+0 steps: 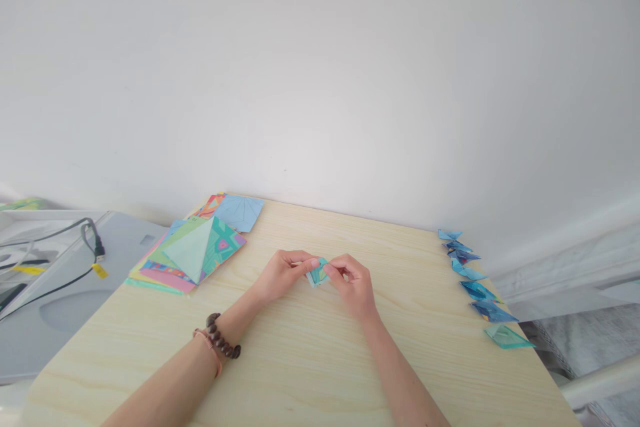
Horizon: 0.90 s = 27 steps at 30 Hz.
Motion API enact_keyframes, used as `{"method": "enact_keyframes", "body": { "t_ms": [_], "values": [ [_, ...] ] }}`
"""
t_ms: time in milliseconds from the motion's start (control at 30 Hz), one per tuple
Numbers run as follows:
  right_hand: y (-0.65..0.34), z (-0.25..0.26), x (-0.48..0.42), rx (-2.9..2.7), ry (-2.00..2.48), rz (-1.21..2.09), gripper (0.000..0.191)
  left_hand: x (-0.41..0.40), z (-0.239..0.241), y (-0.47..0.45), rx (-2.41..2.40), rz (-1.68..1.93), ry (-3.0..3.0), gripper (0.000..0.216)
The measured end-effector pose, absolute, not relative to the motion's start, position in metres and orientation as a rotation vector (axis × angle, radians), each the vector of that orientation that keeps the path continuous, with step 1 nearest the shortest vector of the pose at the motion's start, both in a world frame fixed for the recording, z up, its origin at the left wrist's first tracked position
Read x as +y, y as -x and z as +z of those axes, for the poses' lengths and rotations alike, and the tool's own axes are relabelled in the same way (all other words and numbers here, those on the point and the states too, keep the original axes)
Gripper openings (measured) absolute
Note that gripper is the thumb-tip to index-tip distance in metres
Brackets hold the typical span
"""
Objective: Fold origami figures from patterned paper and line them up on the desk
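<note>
Both my hands meet at the middle of the pale wooden table point(300, 360). My left hand point(283, 273) and my right hand point(353, 283) pinch a small folded piece of teal patterned paper point(317, 272) between fingertips and thumbs, just above the tabletop. The paper is mostly covered by my fingers. A bead bracelet and a pink band point(220, 340) sit on my left wrist.
A stack of coloured patterned paper sheets point(193, 250) lies at the table's far left, with a blue sheet point(239, 211) behind it. Several folded blue and teal paper pieces point(475, 280) line the right edge. A grey surface with cables point(60, 267) sits left. A white wall stands behind.
</note>
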State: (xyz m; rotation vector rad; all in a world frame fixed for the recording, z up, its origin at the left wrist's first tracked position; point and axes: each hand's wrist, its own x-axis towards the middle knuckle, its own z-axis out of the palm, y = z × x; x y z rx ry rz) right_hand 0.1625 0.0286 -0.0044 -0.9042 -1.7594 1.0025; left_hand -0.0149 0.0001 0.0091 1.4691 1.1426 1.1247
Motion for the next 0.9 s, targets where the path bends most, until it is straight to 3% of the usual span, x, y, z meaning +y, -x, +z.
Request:
{"method": "enact_keyframes", "body": {
  "t_ms": [667,900],
  "values": [
    [-0.1603,-0.0065,0.028,-1.625,0.973,1.19,0.023,-0.0013,0.0073,0.0085,1.19,1.203,-1.331,0.029],
    [-0.1558,-0.0067,0.0257,-1.461,1.043,1.174,0.024,-0.0016,0.0054,0.0055,1.079,1.017,-1.238,0.035]
  ]
}}
